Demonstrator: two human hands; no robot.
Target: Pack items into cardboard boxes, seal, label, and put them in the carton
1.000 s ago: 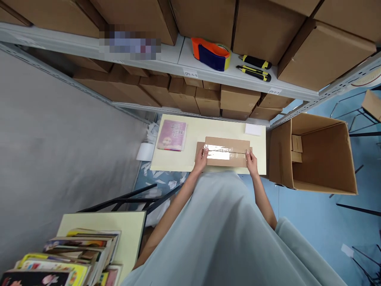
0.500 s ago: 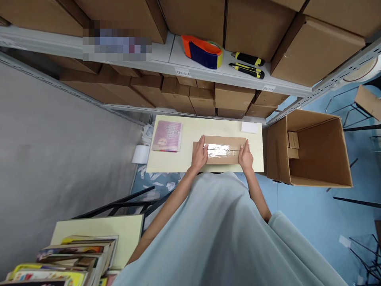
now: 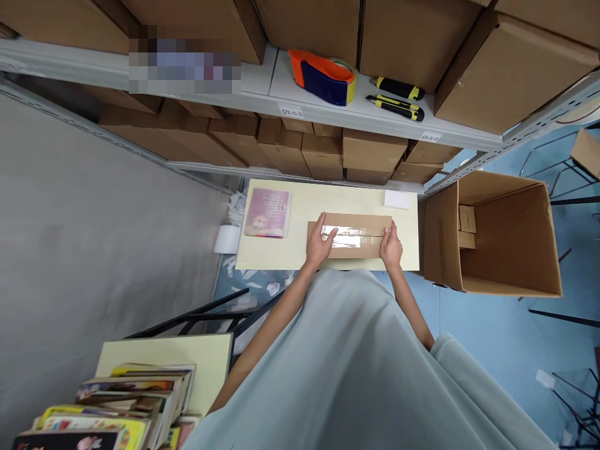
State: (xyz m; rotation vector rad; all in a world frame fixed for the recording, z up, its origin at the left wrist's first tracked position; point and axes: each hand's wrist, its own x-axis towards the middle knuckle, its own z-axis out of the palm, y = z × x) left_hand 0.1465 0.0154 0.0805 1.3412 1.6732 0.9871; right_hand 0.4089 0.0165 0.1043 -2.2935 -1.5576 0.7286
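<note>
Head view
Parcel: flat cardboard parcel [image 3: 349, 245] lying on the pale worktop [image 3: 276, 253], near its six o'clock edge, with a strip of clear tape [image 3: 347, 235] along the top.
Left: left hand [image 3: 319, 240] palm down on the parcel's nine o'clock end, fingers [image 3: 321, 220] spread flat, gripping nothing.
Right: right hand [image 3: 390, 245] pressed on the three o'clock end, fingers [image 3: 387, 232] laid straight, closed round nothing.
Neighbours: pink book [image 3: 269, 212] at ten o'clock of the parcel, white pad [image 3: 397, 199] at one o'clock, both apart from it.
Beyond: open carton [image 3: 510, 250] at three o'clock; tape dispenser [image 3: 323, 76] and utility knives [image 3: 397, 99] on the shelf [image 3: 262, 81] at twelve.
</note>
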